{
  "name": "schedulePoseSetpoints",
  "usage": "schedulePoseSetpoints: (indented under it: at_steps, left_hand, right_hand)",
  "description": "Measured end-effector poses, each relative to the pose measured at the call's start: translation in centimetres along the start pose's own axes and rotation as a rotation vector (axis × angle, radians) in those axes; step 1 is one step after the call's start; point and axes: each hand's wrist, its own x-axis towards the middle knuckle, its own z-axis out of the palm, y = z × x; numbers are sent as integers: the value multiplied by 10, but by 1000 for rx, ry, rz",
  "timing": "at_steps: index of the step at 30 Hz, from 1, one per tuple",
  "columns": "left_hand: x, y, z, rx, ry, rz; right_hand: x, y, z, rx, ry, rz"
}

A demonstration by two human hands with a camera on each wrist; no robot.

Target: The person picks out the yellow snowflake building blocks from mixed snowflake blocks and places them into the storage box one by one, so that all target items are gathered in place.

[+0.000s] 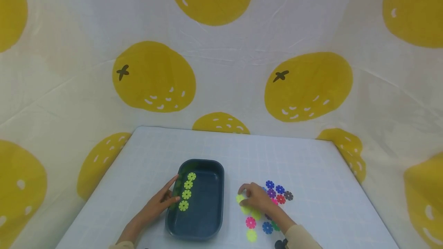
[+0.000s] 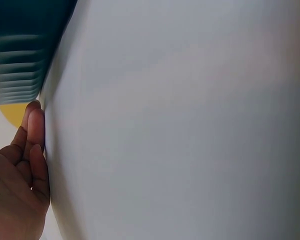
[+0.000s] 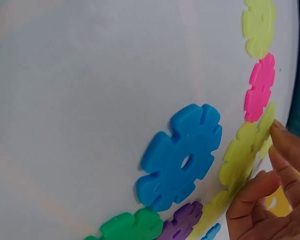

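Note:
My left hand (image 1: 160, 202) rests at the left side of a dark blue-green tray (image 1: 222, 203), its thumb over the rim and its fingers along the outer wall. In the left wrist view, the left fingers (image 2: 36, 127) lie loosely bent beside the ribbed tray wall. Inside the tray, several yellow-green snowflake discs (image 1: 186, 194) form a column along the left. To the tray's right, my right hand (image 1: 257, 198) pinches a yellow-green snowflake disc (image 1: 240, 198) between thumb and fingertip. More yellow-green discs (image 3: 237, 155) lie under that hand, partly hidden.
Near the right hand lie a pink disc (image 1: 250, 223), a blue disc (image 3: 182, 157), a green disc (image 3: 132, 227), a red disc (image 1: 280, 199) and a dark grey disc (image 1: 288, 195). Black discs (image 1: 279, 244) sit by the right sleeve. A fruit-patterned cloth (image 1: 228, 76) hangs behind the white table (image 1: 311, 164).

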Motion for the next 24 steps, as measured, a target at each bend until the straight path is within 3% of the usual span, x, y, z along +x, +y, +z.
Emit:
schedulePoseSetpoints:
  at_steps: [8,17,24]
  left_hand:
    - [0,0,1,19,-4,-2]
    - [-13,31,-6,-1,-19,-11]
    - [-5,9,-1,22,-2,-6]
  right_hand:
    - [-3,-5,0,-29,12,-2]
    - [-2,-5,1,-28,20,-14]
    - [-1,-6,2,-24,16,-29]
